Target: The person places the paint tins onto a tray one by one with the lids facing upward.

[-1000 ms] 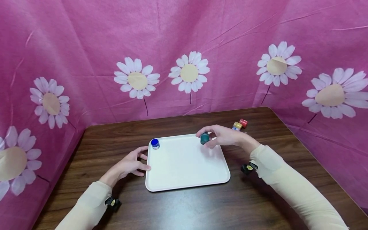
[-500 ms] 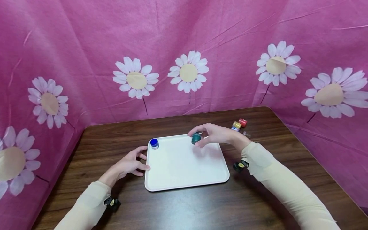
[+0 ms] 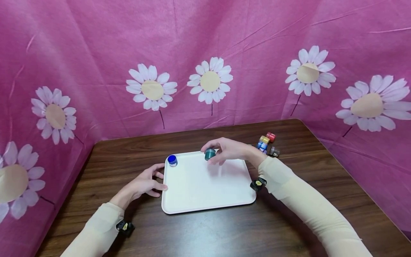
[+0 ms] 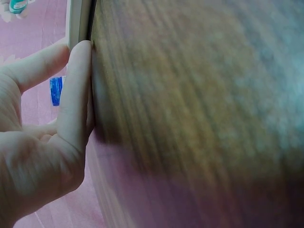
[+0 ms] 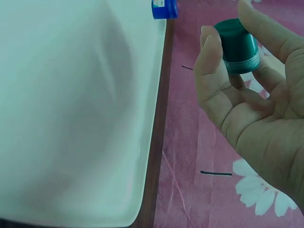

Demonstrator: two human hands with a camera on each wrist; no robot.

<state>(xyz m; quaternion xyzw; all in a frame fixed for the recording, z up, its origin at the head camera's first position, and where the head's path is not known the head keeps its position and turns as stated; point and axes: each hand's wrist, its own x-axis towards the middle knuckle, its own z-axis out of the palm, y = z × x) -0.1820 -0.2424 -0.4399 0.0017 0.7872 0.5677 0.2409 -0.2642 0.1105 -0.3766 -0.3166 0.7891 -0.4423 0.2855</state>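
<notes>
Between thumb and fingers, my right hand (image 3: 229, 150) pinches a small green paint jar (image 3: 210, 154) above the far part of a white tray (image 3: 205, 189). The right wrist view shows this jar (image 5: 237, 45) with its ridged lid downward. At the tray's far left corner stands a blue-lidded paint jar (image 3: 172, 160). My left hand (image 3: 144, 184) is at the tray's left edge, thumb on the rim and fingers spread along the side. In the left wrist view, fairly straight fingers (image 4: 76, 95) touch the tray's edge.
Beyond the tray's right side, a yellow jar (image 3: 264, 139), a red jar (image 3: 270, 137), a blue jar (image 3: 262, 146) and a greyish jar (image 3: 274, 152) lie on the dark wooden table (image 3: 135, 146). A pink flowered cloth (image 3: 250, 89) surrounds the table.
My right hand has carried the green paint jar leftward over the tray, uncovering more of the jars on the right. The left hand and the tray have stayed in place.
</notes>
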